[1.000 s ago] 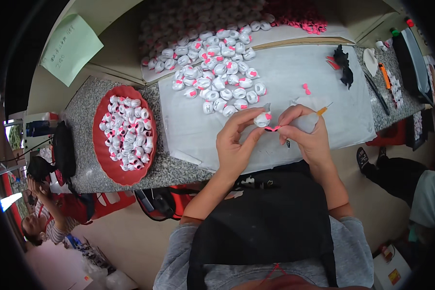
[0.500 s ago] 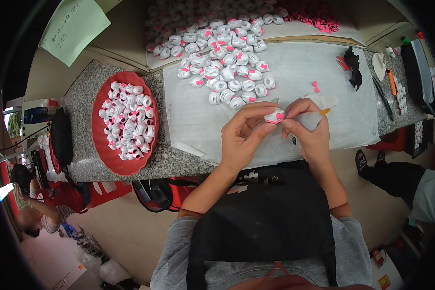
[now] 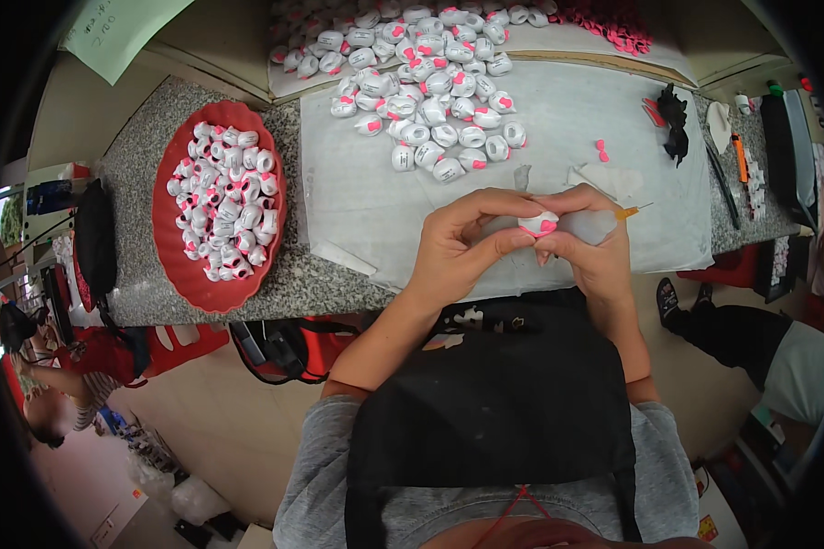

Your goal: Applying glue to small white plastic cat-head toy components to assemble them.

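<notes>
Head view: white piece (image 3: 527, 223) held above the bench (image 3: 328, 291).
The left hand (image 3: 453, 245) pinches it, fingers closed; the right hand (image 3: 604, 265) grips a squeeze bottle (image 3: 589, 226), fingers at the pink bow (image 3: 547, 228). Probably light, smooth, stiffish: best held by its rounded sides.

Soft, moderate light falls evenly on the left grip (image 3: 458, 242) and the right grip (image 3: 593, 240), and the white sheet (image 3: 384, 201) beneath them is among the brighter surfaces. Beyond both grips, the pink pieces (image 3: 618, 29) sink into dimness. Nearer than the grips, the black apron (image 3: 494, 403) shows little detail. Far left of them, a window (image 3: 11, 218) glares pale, and the person (image 3: 50, 412) below it looks smeared and soft. Fisheye distortion bows the tabletop (image 3: 325, 291) edge; black vignetting swallows the corners farthest from the grips.
</notes>
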Tool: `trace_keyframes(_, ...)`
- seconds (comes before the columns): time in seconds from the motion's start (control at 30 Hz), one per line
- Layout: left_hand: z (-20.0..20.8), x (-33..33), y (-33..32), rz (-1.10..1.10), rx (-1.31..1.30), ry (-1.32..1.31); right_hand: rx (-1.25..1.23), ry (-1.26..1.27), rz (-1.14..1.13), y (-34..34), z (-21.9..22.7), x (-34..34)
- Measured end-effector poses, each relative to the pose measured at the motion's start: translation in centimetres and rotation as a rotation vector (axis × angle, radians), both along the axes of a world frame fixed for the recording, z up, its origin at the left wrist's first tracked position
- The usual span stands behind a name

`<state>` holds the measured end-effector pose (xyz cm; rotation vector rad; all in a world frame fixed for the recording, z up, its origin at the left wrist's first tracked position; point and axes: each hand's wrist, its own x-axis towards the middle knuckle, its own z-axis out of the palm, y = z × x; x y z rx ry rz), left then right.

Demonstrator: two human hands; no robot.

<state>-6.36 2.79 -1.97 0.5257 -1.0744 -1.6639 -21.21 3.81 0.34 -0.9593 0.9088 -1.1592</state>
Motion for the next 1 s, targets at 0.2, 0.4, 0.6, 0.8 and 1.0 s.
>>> trace_keyframes(0.2,0.08,0.07,0.09,0.03,-0.053,-0.025,0.001,-0.02,0.003,0.25,-0.01,0.07)
trace_keyframes(0.4,0.62,-0.31,0.3,-0.041,0.05,-0.02,0.028,0.004,-0.036,0.45,-0.07,-0.23)
trace_keyframes(0.6,0.08,-0.34,0.35,0.038,-0.015,-0.077,0.047,0.028,0.001,0.24,0.31,-0.15)
trace_keyframes(0.8,0.06,-0.19,0.09,0.031,-0.012,-0.022,0.018,0.027,-0.018,0.09,0.29,0.25)
trace_keyframes(1.0,0.1,-0.1,0.23,0.039,0.035,-0.025,0.049,0.021,-0.024,0.1,0.14,0.38)
